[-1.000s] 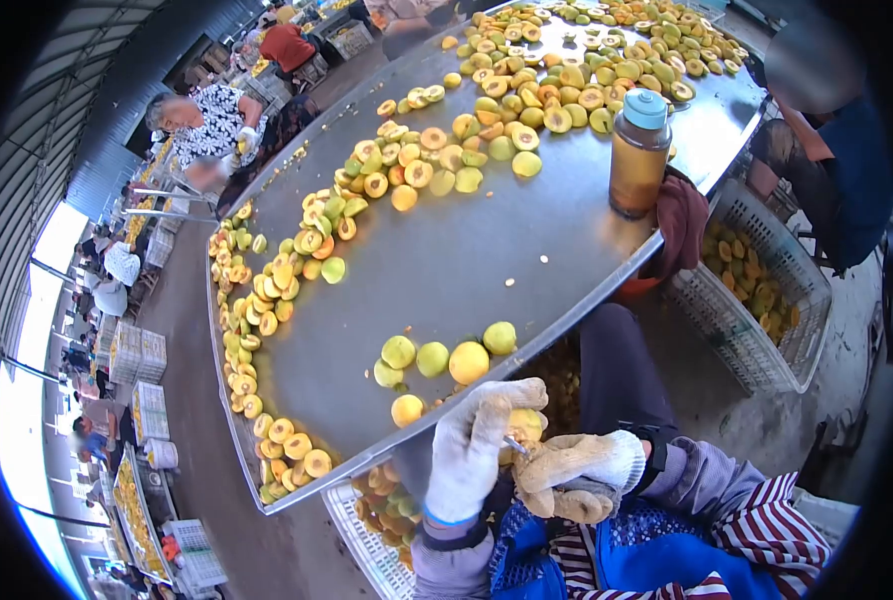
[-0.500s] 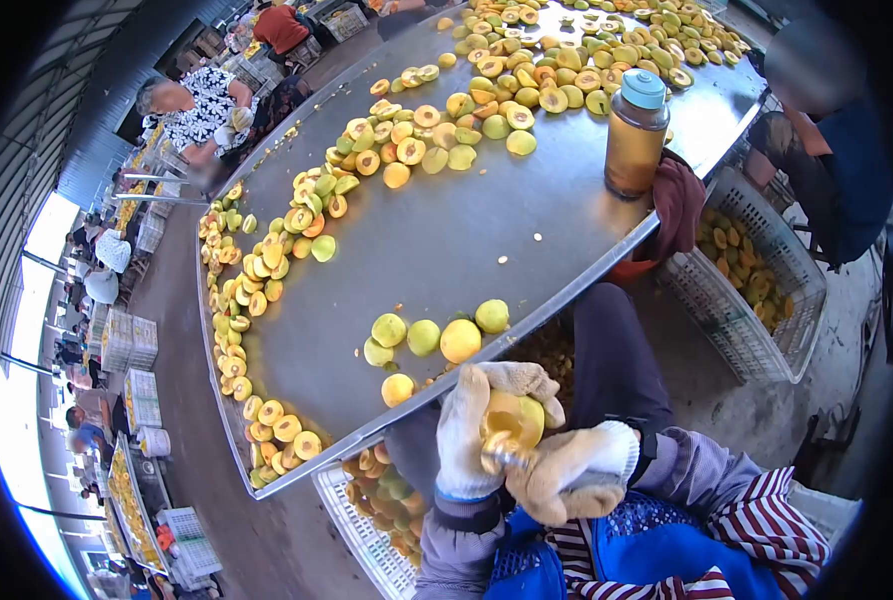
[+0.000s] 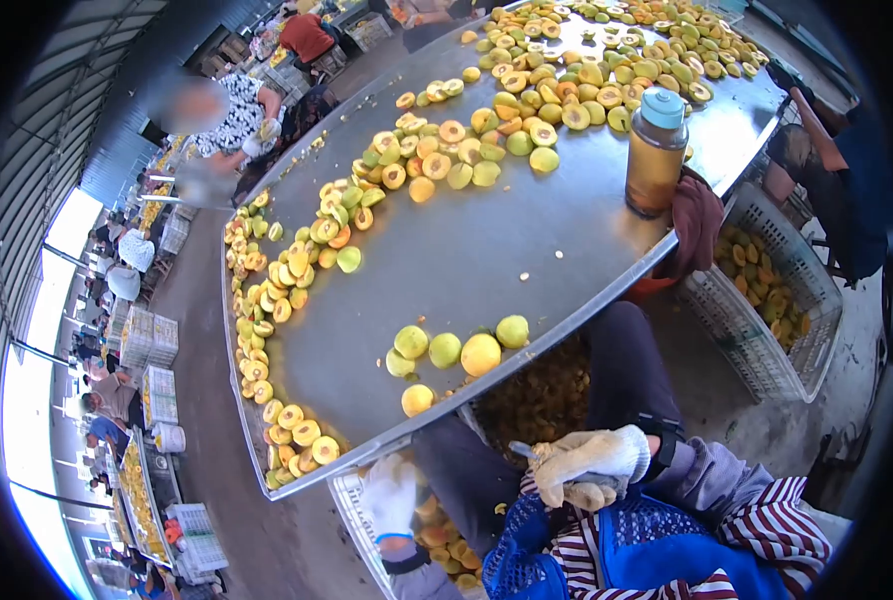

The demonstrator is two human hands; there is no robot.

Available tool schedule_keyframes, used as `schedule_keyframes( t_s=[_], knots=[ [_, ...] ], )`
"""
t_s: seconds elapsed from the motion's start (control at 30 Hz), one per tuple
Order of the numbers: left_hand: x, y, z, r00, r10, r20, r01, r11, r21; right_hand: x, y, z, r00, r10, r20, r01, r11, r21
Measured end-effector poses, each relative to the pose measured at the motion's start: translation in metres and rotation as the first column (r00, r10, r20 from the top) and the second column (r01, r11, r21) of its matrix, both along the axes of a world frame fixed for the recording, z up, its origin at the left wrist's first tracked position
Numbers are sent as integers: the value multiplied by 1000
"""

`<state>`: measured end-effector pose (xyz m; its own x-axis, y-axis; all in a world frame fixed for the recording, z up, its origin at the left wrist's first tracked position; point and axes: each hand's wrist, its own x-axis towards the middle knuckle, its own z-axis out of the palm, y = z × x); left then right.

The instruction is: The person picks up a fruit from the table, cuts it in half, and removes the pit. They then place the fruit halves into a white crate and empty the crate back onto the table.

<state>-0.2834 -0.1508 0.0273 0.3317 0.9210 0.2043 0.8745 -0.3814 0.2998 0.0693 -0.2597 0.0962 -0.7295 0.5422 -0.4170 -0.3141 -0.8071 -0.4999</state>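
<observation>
I have the two hands apart, both in pale work gloves. My right hand [image 3: 591, 467] is closed around a small metal tool [image 3: 519, 449], and its tip pokes out toward the left hand. My left hand [image 3: 390, 497] is down low, at a white crate [image 3: 348, 508] with cut fruit [image 3: 456, 548] in it. That hand is blurry, so I cannot tell if it holds anything.

Just ahead of both hands is the edge of a big metal table [image 3: 446, 270]. Six whole stone fruits [image 3: 481, 355], yellow and green, sit near that edge. Farther ahead of the hands, a long curved row of fruit halves [image 3: 299, 268] runs up to a big pile.

Ahead and to the right of my right hand, a bottle [image 3: 656, 155] with a blue lid stands upright on the table. A dark red cloth [image 3: 697, 225] hangs just beside it. Farther right is another crate [image 3: 746, 345] with fruit pieces inside.
</observation>
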Motion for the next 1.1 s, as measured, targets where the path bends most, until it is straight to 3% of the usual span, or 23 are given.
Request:
schedule_keyframes(
  t_s=[0.07, 0.1, 0.13, 0.2, 0.27, 0.33, 0.37, 0.53, 0.57, 0.7, 0.73, 0.77, 0.8, 0.83, 0.87, 0.93, 0.97, 1.1],
  knots=[
    [35, 3, 18, 993, 95, 65, -95, 995, -15, -6, 5, 3, 999, 25, 35, -26, 999, 20],
    [54, 7, 28, 952, 162, 261, -111, 974, -198, -11, 5, -1, 999, 12, 42, -13, 999, 30],
    [80, 10, 42, 925, 179, 336, -74, 951, -301, -12, 8, -1, 999, 2, 53, -4, 999, 41],
    [131, 22, 60, 944, -34, 329, 124, 959, -255, -9, 15, 23, 988, 13, 154, -23, 998, 66],
    [165, 42, 42, 925, -63, 375, 214, 902, -375, -10, 16, 17, 995, -12, 98, 5, 998, 62],
    [193, 64, 14, 954, -203, 221, 259, 928, -269, -12, 15, 7, 994, -44, 104, 38, 998, 56],
    [203, 74, -3, 976, -215, 33, 214, 930, -299, -10, 15, 15, 991, -75, 109, 69, 996, 62],
    [220, 102, -12, 942, -287, -177, 206, 905, -371, 0, 18, 13, 979, -119, 164, 102, 988, 113],
    [221, 104, -10, 932, -300, -204, 208, 902, -377, 0, 18, 7, 984, -153, 96, 143, 984, 106],
    [220, 116, 1, 924, -326, -198, 212, 870, -446, -7, 23, -7, 969, -246, -5, 244, 957, 157],
    [217, 118, 2, 960, -274, -62, 222, 876, -429, -5, 25, 2, 969, -244, 39, 235, 958, 162],
    [216, 119, 5, 989, -92, 114, 142, 794, -591, -2, 25, 3, 963, -265, 45, 254, 951, 175],
    [212, 117, 8, 962, 126, 242, 97, 669, -737, -1, 25, 5, 957, -287, 48, 274, 943, 189],
    [206, 119, -5, 808, 241, 537, 314, 595, -740, 0, 24, 18, 938, -339, 78, 321, 929, 183],
    [199, 114, -15, 647, 368, 668, 451, 522, -724, 2, 24, 20, 930, -354, 97, 330, 922, 203],
    [199, 98, -2, 238, 618, 749, 694, 432, -576, 4, 25, 25, 917, -346, 197, 301, 926, 226],
    [204, 85, 17, 162, 649, 744, 732, 426, -531, 2, 25, 27, 903, -361, 231, 314, 924, 218],
    [212, 46, 67, 190, 538, 822, 697, 515, -498, -6, 24, 10, 859, -425, 285, 305, 873, 380]
  ],
)
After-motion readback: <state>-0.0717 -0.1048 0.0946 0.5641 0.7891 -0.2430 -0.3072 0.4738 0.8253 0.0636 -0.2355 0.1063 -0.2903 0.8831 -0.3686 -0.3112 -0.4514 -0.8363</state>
